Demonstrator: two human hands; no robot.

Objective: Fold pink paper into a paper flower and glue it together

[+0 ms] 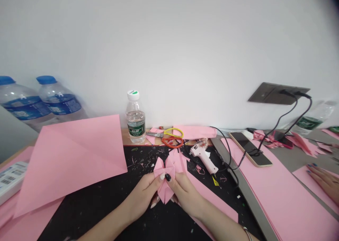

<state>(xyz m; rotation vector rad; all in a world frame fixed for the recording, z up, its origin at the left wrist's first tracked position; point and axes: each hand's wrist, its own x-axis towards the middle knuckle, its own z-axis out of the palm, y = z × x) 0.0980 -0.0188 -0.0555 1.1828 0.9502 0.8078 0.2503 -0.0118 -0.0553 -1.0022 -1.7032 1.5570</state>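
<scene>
Forearms [113,217] angle toward folded pink paper [164,190] pinched between the fingers [173,185].

Left hand [144,191] and right hand [186,191] face each other, each in a thumb-over-fingers pinch. Thumbs [158,183] on top, tips just beside one another; left thumbnail [162,176] white, right thumbnail [168,177] black. Fingers [154,200] curl beneath, partly hidden. Forearms [112,219] bare, converging from the lower edge; wrists [129,211] roughly straight.

Soft, even light brightens the wall [169,57] (the top right corner is dark).
</scene>
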